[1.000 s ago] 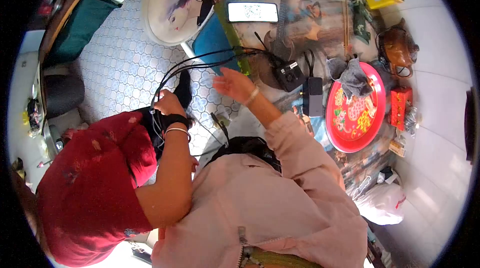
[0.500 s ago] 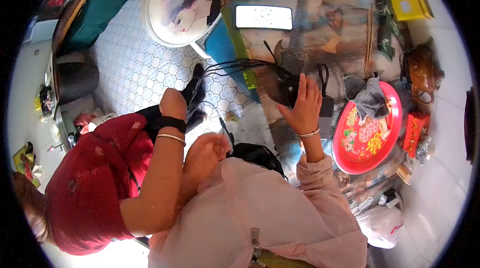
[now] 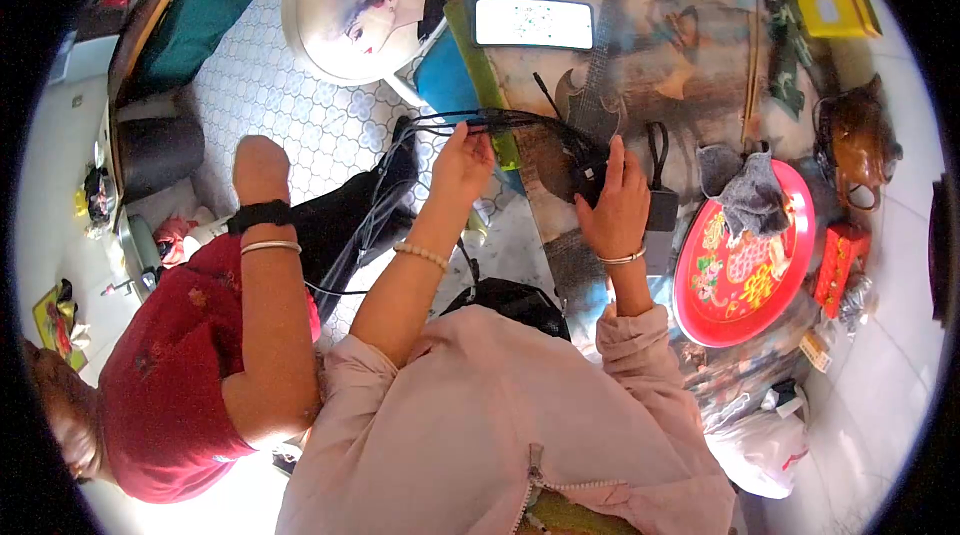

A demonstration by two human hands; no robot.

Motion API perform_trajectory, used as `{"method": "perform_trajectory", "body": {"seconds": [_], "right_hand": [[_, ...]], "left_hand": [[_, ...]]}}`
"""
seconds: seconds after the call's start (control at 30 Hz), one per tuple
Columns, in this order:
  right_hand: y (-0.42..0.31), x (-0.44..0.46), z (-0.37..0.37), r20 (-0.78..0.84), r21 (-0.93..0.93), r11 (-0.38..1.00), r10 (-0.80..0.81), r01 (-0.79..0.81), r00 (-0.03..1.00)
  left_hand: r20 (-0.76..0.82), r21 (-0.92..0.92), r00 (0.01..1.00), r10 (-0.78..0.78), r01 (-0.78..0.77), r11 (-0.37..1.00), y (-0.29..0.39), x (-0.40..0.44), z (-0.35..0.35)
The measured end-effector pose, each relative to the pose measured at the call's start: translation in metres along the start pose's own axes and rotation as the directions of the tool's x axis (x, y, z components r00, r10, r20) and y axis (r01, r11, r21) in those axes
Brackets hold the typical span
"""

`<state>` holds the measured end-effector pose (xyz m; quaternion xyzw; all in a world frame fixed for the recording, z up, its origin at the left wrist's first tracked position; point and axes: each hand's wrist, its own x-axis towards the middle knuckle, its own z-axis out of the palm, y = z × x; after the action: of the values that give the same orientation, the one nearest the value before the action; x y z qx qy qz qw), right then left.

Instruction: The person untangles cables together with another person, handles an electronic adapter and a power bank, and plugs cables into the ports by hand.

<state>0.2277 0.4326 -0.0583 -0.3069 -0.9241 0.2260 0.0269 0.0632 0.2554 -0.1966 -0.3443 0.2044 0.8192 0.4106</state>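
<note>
A bundle of black cables (image 3: pixel 530 118) stretches from the table's edge toward a dark boxy adapter (image 3: pixel 590 173). My left hand (image 3: pixel 464 167), with a beaded bracelet at its wrist, is closed on the cables, thumb and fingertips meeting around them. On the table, my right hand (image 3: pixel 614 213) wraps the adapter's right side, thumb below and fingers above; its palm hides part of it. Just right of that hand lies another black box (image 3: pixel 660 215) with a looped cord. A phone with a lit white screen (image 3: pixel 533 23) rests farther back.
A red patterned tray (image 3: pixel 735 280) with a grey cloth (image 3: pixel 750 197) sits to the right. Behind it stand a brown pot (image 3: pixel 862 140) and a yellow box (image 3: pixel 838 5). A round stool (image 3: pixel 370 5) is beyond the table. At left, another person in a red shirt (image 3: pixel 165 375) sits close by.
My left hand has reached forward from near my body and taken hold of the cables. My right hand has gone from spread to curled around the adapter. The other person's arm has moved left.
</note>
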Motion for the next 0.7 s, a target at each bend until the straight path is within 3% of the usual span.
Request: {"method": "perform_trajectory", "body": {"seconds": [0.07,0.1,0.17,0.3,0.37,0.4,0.47,0.7], "right_hand": [[0.002,-0.004,-0.002,-0.083,0.082,0.992,-0.084,0.091,0.993],[0.002,-0.007,-0.003,-0.080,0.080,0.993,-0.083,0.089,0.993],[0.002,-0.012,-0.006,-0.096,0.178,0.978,-0.093,0.109,0.991],[0.006,-0.029,-0.006,-0.099,0.287,0.954,-0.059,0.085,0.993],[0.012,-0.041,-0.007,-0.098,0.370,0.924,-0.068,0.100,0.993],[0.013,-0.045,-0.007,-0.103,0.361,0.928,-0.056,0.090,0.993],[0.015,-0.055,-0.006,-0.212,0.454,0.865,-0.126,0.212,0.969],[0.006,-0.082,-0.012,-0.291,0.366,0.906,-0.104,0.211,0.951]], "left_hand": [[-0.162,-0.087,0.981,0.108,-0.123,0.989,-0.003,-0.014,0.016],[-0.164,-0.089,0.981,0.105,-0.121,0.989,-0.001,-0.014,0.009],[-0.083,-0.097,0.993,0.089,-0.097,0.991,0.005,-0.011,-0.002],[0.004,-0.044,1.000,-0.026,0.026,0.999,0.006,-0.057,0.041],[-0.032,0.173,0.999,0.010,-0.004,0.985,0.004,-0.081,0.057],[-0.029,0.175,1.000,-0.007,0.012,0.985,0.002,-0.091,0.052],[0.131,-0.085,0.988,-0.085,0.096,0.992,0.003,-0.111,0.042],[0.234,0.079,0.961,-0.145,0.130,0.988,0.000,-0.162,0.035]]}}
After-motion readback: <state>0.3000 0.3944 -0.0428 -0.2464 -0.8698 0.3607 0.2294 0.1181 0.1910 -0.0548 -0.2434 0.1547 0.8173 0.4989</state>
